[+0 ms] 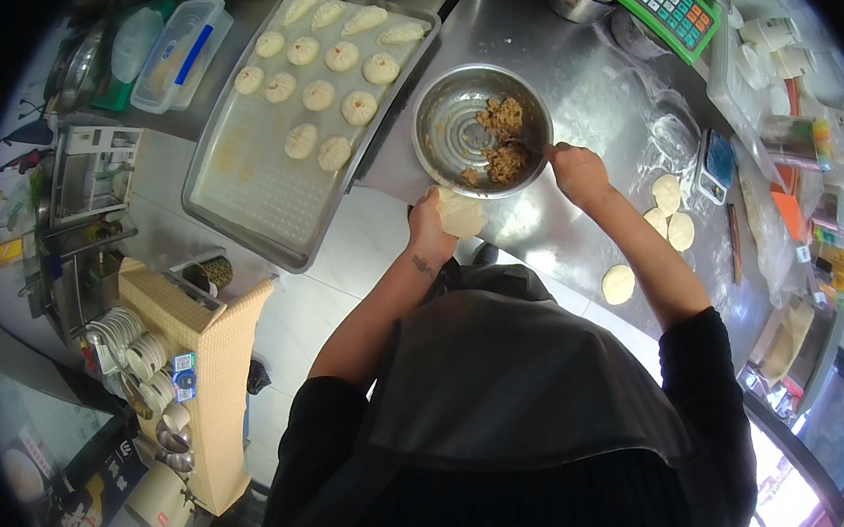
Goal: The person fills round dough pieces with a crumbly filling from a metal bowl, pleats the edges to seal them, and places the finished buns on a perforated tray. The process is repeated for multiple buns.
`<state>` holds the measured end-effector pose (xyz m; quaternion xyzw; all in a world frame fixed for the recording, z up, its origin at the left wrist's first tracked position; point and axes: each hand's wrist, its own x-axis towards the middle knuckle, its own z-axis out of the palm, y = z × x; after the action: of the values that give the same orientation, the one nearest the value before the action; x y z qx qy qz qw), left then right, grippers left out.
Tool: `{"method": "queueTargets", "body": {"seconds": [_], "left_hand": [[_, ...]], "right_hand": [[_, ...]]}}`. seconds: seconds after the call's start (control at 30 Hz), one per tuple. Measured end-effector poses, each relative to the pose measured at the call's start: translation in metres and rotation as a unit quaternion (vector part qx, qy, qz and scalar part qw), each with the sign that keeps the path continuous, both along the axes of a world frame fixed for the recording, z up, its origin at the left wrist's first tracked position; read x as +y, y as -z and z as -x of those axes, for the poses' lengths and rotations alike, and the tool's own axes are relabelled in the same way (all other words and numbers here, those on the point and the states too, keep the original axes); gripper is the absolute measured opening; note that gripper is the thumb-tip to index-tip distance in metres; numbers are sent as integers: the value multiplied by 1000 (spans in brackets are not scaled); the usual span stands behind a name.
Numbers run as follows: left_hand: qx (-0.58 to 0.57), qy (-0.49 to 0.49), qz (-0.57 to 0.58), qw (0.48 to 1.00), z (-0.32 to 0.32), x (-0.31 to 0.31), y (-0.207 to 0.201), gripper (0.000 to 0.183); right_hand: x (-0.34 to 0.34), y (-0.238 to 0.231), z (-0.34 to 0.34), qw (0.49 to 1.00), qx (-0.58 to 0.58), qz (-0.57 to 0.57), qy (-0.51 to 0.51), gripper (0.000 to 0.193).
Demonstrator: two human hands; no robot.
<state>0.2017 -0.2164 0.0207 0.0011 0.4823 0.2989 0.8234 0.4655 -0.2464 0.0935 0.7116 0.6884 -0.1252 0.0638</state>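
Being held by the fingers of the left hand [427,226] beside the near rim of the bowl [439,141], the dough wrapper [463,214] could be torn if overloaded with filling [506,164] from the utensil [537,150] gripped, farther right, by the fingers of the right hand [581,173].

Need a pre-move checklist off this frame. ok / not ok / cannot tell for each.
1. Left hand holding a dough wrapper: ok.
2. Right hand gripping the utensil: ok.
3. Filling available in the steel bowl: ok.
4. Utensil loaded: cannot tell, its tip is in the filling.
5. Filling on the held wrapper: not ok, none visible.
6. Spare wrappers on the counter: ok.
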Motion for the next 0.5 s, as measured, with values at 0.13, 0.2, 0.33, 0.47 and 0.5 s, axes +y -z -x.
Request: {"method": "queueTargets", "body": {"seconds": [0.13, 0.2, 0.33, 0.47, 0.5], "left_hand": [[-2, -8, -8, 1000, -11, 1, -6, 41], [8, -9, 1, 1000, -13, 5, -9, 41], [23, -23, 28, 999, -11, 13, -9, 41], [38, -14, -6, 999, -6, 17, -1, 41], [41, -17, -19, 999, -6, 18, 1, 40]], "right_hand": [[-5, 3, 9, 999, 42, -9, -10, 19], [-7, 7, 16, 998, 59, -18, -8, 19], [-9, 14, 24, 998, 51, -13, -15, 16], [-7, 18, 29, 996, 72, -54, 22, 16], [-6, 20, 32, 994, 78, -66, 38, 17]]}}
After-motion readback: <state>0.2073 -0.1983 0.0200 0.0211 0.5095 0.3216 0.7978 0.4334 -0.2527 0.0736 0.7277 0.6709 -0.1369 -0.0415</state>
